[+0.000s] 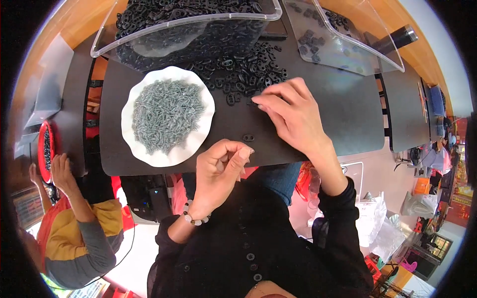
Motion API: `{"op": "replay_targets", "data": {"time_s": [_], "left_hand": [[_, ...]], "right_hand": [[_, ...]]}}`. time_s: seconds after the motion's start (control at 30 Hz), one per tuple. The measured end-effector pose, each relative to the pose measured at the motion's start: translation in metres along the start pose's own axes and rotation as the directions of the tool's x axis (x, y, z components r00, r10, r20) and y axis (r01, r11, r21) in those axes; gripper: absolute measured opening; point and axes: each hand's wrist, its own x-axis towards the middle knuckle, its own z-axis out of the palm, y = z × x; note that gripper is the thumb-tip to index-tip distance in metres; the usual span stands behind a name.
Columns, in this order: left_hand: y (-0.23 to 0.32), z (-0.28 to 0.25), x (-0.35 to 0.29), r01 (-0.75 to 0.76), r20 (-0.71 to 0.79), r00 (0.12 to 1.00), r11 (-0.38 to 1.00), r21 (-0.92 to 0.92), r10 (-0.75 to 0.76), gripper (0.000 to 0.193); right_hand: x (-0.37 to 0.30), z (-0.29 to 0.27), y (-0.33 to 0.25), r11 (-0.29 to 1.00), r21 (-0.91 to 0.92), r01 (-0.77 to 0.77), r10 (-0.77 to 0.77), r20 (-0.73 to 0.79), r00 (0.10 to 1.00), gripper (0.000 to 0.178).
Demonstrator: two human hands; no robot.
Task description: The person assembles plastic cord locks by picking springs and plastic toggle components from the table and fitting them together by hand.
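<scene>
My left hand [218, 171] is at the table's near edge, fingers curled and thumb pressed to the index finger; whatever is between the tips is too small to tell. Further right, my right hand [295, 116] pinches a small black plastic piece [254, 101] by the near side of a loose pile of black two-hole cord locks [248, 69]. A single cord lock [248, 138] lies apart on the dark table, between the two hands. To the left, a white scalloped plate [130, 141] is heaped with small metal springs [169, 114].
A large clear bin [189, 22] full of black pieces stands at the back. Another clear bin [343, 62] with fewer pieces is at the back right, near a black cylinder [397, 38]. At far left, another person's hands [62, 171] are by a red tray [41, 154].
</scene>
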Motion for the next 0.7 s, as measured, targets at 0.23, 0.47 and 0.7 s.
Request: {"op": "replay_targets", "data": {"time_s": [0.23,0.47,0.7], "left_hand": [[0.002,0.000,-0.002,-0.019,0.001,1.000,0.998,0.056,0.019,0.015],[0.000,0.000,-0.002,-0.050,-0.001,0.999,0.995,0.091,0.050,0.014],[-0.003,0.000,-0.004,-0.070,0.006,0.998,0.993,0.097,0.070,0.019]], "right_hand": [[0.005,0.012,0.012,0.991,-0.112,0.077,-0.060,0.150,0.987,0.012],[0.006,0.007,0.006,0.996,-0.083,0.017,-0.001,0.197,0.980,0.011],[0.005,0.005,0.002,0.997,-0.073,-0.014,0.030,0.220,0.975,0.014]]}}
